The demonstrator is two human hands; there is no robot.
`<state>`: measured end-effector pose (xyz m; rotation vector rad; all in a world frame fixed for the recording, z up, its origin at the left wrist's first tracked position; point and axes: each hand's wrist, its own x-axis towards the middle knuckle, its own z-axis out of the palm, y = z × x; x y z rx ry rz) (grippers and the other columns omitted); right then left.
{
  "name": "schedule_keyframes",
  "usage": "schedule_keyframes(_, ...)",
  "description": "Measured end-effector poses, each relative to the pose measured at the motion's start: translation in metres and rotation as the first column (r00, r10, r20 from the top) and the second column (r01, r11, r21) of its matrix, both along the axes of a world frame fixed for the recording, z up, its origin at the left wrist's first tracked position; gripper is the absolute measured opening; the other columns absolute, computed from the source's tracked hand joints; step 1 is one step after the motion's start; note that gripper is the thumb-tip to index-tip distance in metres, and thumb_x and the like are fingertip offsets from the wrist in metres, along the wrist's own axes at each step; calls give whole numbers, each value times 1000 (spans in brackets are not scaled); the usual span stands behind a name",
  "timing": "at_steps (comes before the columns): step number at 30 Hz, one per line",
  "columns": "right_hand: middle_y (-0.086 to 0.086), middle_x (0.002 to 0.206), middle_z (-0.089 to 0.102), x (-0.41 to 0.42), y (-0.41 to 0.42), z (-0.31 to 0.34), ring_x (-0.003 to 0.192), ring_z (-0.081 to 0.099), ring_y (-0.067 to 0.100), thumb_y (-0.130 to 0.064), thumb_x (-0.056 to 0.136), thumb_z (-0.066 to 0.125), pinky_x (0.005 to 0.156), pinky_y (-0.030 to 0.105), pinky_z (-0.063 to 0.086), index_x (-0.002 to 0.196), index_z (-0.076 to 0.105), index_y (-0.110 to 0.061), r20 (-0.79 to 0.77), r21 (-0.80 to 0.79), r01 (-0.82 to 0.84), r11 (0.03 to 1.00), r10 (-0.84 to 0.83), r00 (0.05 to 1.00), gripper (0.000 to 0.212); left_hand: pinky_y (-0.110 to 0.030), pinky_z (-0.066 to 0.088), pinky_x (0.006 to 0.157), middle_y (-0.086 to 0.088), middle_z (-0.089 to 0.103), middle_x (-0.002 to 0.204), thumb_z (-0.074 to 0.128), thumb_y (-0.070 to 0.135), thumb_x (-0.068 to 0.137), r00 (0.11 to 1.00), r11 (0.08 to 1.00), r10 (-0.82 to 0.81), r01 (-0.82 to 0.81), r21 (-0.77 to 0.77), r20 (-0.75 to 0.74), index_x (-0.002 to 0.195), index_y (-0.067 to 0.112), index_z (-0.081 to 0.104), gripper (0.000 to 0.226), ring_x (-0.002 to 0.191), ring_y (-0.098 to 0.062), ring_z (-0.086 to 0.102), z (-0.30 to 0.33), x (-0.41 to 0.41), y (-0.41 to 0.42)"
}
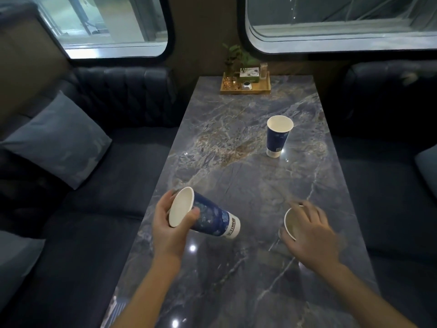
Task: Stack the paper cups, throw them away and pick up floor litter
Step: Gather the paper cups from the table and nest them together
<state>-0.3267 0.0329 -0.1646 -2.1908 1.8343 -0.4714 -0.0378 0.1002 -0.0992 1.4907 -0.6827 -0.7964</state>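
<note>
My left hand [169, 223] grips a tall blue paper cup [208, 217] near its white rim, tilted on its side with the mouth toward me and the base pointing right, just above the table. My right hand [309, 233] closes around a second paper cup [290, 223] standing near the table's right side; only its rim and pale inside show, the hand hides the rest. A third blue cup [277, 136] stands upright alone farther back on the right half of the table.
The long dark marble table [236, 174] runs away from me. A wooden tray [246, 87] with a small plant and small items sits at its far end. Dark sofas flank both sides, with a grey cushion [56, 140] on the left one.
</note>
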Motion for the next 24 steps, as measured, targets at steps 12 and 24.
schedule_keyframes(12, 3, 138, 47, 3, 31, 10, 129, 41, 29, -40, 73, 80, 93, 49, 51, 134, 48, -27, 183, 0, 0, 1000, 0, 983, 70, -48, 52, 101, -5, 60, 132, 88, 38, 47, 981, 994, 102, -93, 61, -167, 132, 30, 53, 92, 122, -26, 59, -15, 3, 50)
schedule_keyframes(24, -5, 129, 51, 26, 54, 55, 122, 48, 16, -45, 72, 70, 100, 30, 39, 128, 54, -24, 447, -45, -34, 998, 51, 893, 62, -36, 51, 97, 5, 55, 136, 82, 7, 74, 998, 993, -56, 54, 108, 13, 140, 30, 44, 80, 125, -19, 54, -20, 8, 85)
